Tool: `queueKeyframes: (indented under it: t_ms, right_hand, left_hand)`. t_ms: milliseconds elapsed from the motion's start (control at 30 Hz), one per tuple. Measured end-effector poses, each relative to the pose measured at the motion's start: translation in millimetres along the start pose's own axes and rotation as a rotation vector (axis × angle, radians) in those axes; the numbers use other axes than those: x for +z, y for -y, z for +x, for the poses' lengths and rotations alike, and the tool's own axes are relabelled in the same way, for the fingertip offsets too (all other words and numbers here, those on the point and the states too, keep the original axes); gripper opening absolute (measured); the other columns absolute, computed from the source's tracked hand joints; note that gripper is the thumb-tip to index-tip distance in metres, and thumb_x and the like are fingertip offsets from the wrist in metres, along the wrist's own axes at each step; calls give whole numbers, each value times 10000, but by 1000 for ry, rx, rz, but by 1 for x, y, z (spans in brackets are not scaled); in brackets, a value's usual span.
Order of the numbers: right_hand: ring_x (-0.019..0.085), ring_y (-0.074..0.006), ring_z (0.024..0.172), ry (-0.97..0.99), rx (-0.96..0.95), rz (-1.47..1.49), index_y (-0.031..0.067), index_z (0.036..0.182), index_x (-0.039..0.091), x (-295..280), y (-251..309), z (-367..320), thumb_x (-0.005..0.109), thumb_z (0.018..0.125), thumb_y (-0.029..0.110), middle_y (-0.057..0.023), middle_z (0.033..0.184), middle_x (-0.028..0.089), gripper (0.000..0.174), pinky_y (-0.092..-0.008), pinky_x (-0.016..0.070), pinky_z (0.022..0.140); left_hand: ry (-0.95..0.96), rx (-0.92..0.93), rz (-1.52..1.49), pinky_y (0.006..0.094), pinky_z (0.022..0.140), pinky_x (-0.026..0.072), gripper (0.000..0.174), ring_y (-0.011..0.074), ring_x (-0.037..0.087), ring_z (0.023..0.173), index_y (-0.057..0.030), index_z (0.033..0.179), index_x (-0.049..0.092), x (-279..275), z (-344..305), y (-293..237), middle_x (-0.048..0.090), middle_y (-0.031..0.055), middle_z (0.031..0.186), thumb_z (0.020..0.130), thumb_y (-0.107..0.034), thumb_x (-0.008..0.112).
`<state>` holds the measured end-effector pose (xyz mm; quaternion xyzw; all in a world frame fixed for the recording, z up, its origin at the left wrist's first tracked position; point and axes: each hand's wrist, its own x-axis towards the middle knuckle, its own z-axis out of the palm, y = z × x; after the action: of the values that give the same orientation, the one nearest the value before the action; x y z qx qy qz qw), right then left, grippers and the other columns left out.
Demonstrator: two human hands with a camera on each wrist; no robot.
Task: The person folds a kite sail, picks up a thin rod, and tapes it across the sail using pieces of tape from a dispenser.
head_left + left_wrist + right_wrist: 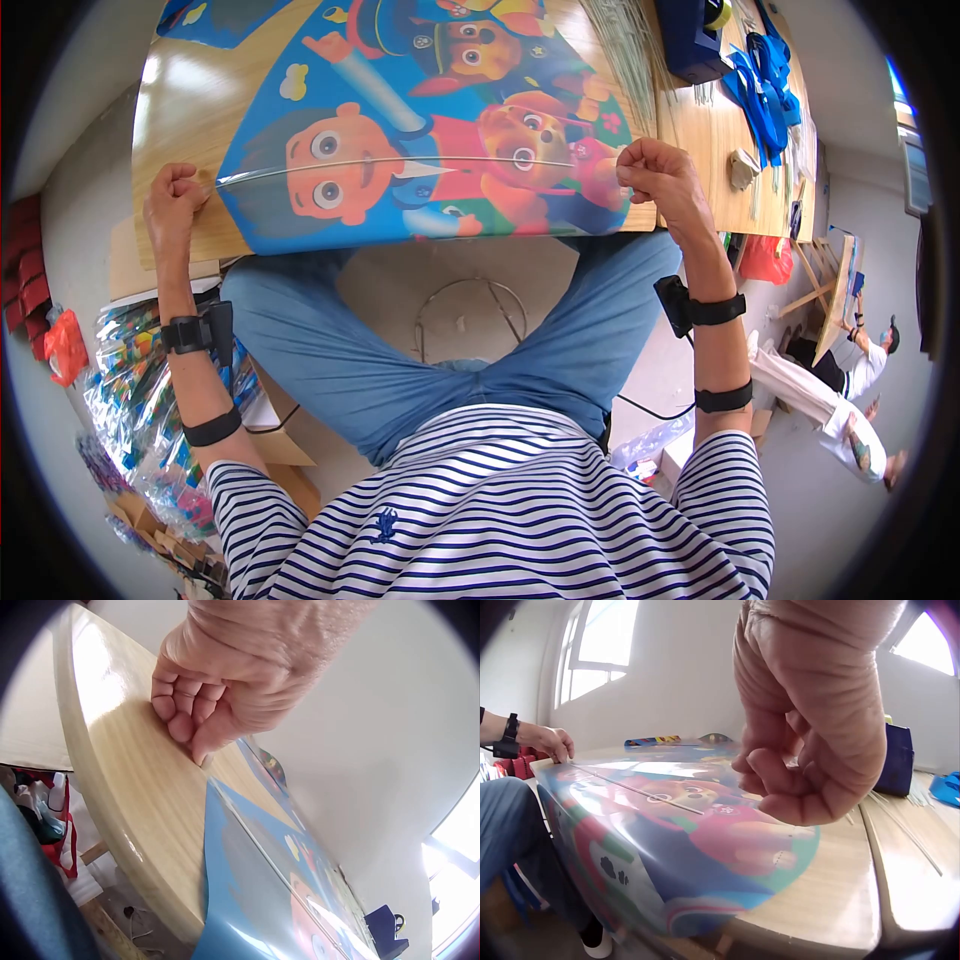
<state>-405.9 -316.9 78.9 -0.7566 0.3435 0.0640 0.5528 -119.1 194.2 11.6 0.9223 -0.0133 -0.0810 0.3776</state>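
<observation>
A large kite sheet, printed with cartoon characters on blue, lies over the table's near edge. A thin pale rod runs across it from the left corner toward the right. My left hand has its fingers curled and thumb tip down close to the table, just beyond the sheet's left corner. At the sheet's right side is my right hand, fingers bent in toward the thumb above the printed surface. The rod's right end stops short of these fingers in the right wrist view. Nothing shows between either hand's fingers.
Bundled thin sticks, a dark blue box and blue straps lie at the table's far right. Another printed sheet is at the far left. Plastic-wrapped packs stand left; people are at right.
</observation>
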Motion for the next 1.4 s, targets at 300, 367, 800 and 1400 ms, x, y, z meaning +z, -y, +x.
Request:
queueKeyframes:
  t_ms: [300,367,800,1400]
  right_hand:
    - [536,-82,665,19,27,-18,33,836,660,-3,-9,5,673,863,83,6,743,605,59,-251,454,628]
    - [516,-89,633,8,36,17,19,821,655,-1,-6,4,672,850,57,0,718,591,51,-257,440,598]
    - [524,-90,618,26,44,23,8,980,632,-1,-6,4,642,812,13,-23,753,609,168,-235,415,563]
    - [549,-69,653,-49,-79,21,29,948,593,12,-32,14,641,830,-12,-15,752,617,133,-225,415,547]
  left_hand:
    - [1,-4,-8,225,609,464,303,77,573,667,1,1068,675,0,2,1,622,-6,734,767,30,699]
    - [6,8,-5,223,603,461,302,76,572,663,-1,1066,676,-1,4,7,623,-6,731,766,29,700]
    - [-7,7,37,250,599,495,314,104,622,660,-21,1032,686,0,4,5,667,28,730,724,18,727]
    - [-7,-27,16,225,609,483,297,79,591,663,7,1047,678,2,-5,-11,636,5,731,754,41,713]
